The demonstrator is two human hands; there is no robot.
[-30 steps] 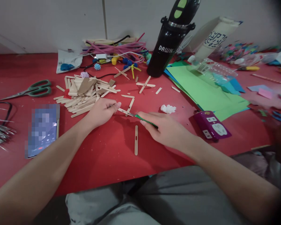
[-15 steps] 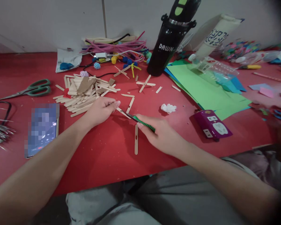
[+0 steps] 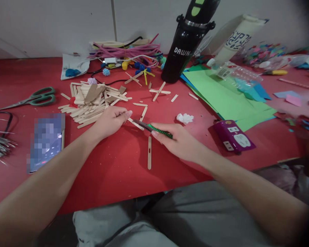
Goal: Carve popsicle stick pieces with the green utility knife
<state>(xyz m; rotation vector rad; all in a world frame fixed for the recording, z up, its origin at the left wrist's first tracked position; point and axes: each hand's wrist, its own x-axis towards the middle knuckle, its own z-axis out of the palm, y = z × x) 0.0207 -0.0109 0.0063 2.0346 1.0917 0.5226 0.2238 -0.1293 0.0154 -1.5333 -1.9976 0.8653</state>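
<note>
Between its thumb and fingers, my left hand (image 3: pixel 113 120) pinches one end of a popsicle stick (image 3: pixel 137 125) held slanting over the red table. My right hand (image 3: pixel 173 140) is closed around the green handle of a utility knife (image 3: pixel 161 130). Its dark blade points left and lies over the stick, close to the left fingertips; I cannot tell whether it touches the wood. Below the knife lies another popsicle stick (image 3: pixel 149 156) with a slot cut in it. Just behind the held stick rests an angled stick piece (image 3: pixel 143 113).
Left of my hands are a pile of popsicle sticks (image 3: pixel 92 99), green-handled scissors (image 3: pixel 42 96) and a phone (image 3: pixel 47 142). A black bottle (image 3: pixel 179 55) stands at the back. To the right lie crumpled tissue (image 3: pixel 184 118), green paper (image 3: pixel 229 92) and a purple power adapter (image 3: pixel 233 137).
The knife has shifted slightly right and up along the stick, with my right hand moving along. My left hand keeps its pinch in the same place.
</note>
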